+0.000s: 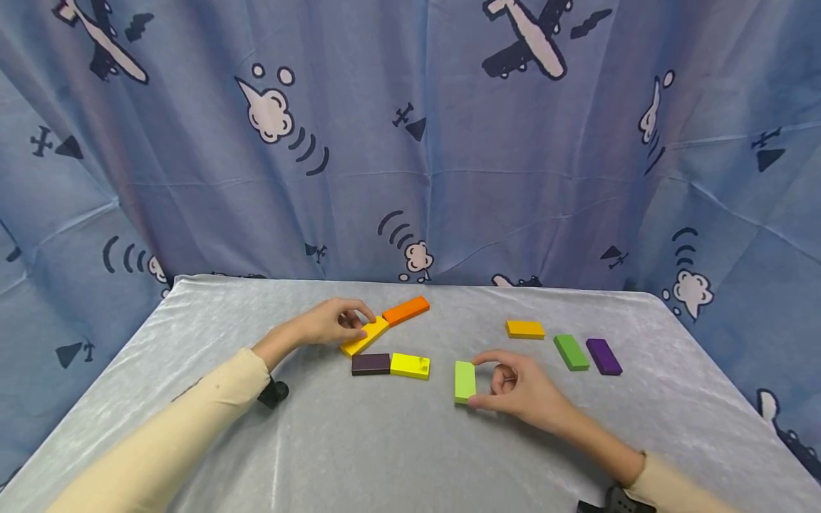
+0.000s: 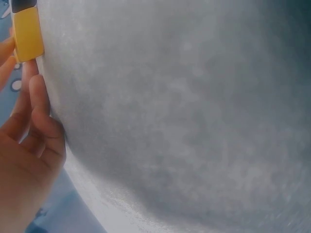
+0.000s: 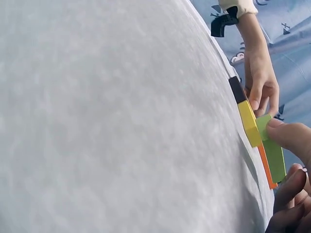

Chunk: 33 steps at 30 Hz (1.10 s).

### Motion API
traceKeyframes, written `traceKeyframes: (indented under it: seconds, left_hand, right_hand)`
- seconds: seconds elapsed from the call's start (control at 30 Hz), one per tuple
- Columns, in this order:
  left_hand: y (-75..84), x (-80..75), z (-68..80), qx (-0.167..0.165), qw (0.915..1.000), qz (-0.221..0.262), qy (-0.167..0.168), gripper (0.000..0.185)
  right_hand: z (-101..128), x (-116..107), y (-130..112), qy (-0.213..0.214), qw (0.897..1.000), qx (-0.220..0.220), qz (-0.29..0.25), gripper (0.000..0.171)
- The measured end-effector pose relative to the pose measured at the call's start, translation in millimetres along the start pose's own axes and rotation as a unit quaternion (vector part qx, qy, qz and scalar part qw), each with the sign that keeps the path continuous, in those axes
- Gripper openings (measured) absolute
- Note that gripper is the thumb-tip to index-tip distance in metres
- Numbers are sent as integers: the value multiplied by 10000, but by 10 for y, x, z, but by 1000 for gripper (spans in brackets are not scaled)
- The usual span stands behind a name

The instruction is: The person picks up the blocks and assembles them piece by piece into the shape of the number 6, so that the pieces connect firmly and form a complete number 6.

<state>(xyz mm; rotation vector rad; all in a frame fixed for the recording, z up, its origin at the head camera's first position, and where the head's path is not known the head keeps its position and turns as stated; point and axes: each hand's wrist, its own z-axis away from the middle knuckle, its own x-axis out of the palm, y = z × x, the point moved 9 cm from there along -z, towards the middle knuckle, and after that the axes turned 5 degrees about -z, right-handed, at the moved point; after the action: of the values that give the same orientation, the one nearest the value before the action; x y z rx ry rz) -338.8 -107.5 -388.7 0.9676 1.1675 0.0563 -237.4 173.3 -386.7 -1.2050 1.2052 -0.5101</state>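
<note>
My left hand pinches an amber-yellow block with thumb and fingertips. The block lies slanted, its far end meeting an orange block. In front of these, a dark, nearly black block and a bright yellow block lie end to end. With thumb below and index finger above, my right hand holds a light green block by its short ends, just right of the yellow one. In the right wrist view, the thumb presses on the light green block.
On the right side of the grey cloth-covered table lie another amber block, a green block and a purple block. A blue curtain with airplane prints hangs behind the table's far edge.
</note>
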Motion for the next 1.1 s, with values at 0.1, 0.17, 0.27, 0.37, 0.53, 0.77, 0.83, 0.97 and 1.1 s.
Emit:
traceKeyframes:
  seconds: [0.1, 0.17, 0.27, 0.37, 0.53, 0.77, 0.83, 0.97, 1.1]
  left_hand:
    - [2, 0, -5, 6, 10000, -4, -2, 26]
    - [-1, -2, -3, 10, 10000, -16, 1, 26]
    - [2, -4, 3, 13, 10000, -25, 5, 26]
    - [5, -3, 3, 17, 10000, -29, -1, 26]
    - [-6, -2, -9, -13, 10000, -64, -2, 26]
    - [-16, -1, -21, -80, 9999, -72, 9, 26]
    - [-20, 0, -20, -131, 9999, -69, 9, 25]
    - [-25, 1, -15, -189, 9998, -80, 14, 25]
    - [-25, 1, -17, -135, 9999, -94, 24, 26]
  right_hand:
    - [-4, 42, 4, -21, 10000, 77, 10, 55]
    - [-10, 79, -4, -62, 9999, 109, -30, 55]
    - [-18, 142, -35, -137, 9999, 60, -67, 55]
    - [-25, 213, -62, -221, 9997, 35, -78, 55]
    - [-32, 317, -94, -305, 9994, 130, -25, 54]
    - [-47, 402, -155, -306, 9993, 217, 1, 55]
    - [-55, 415, -164, -292, 9993, 229, -12, 55]
    - [-74, 448, -175, -294, 9993, 222, -14, 54]
    - [-89, 476, -184, -310, 9993, 220, 44, 54]
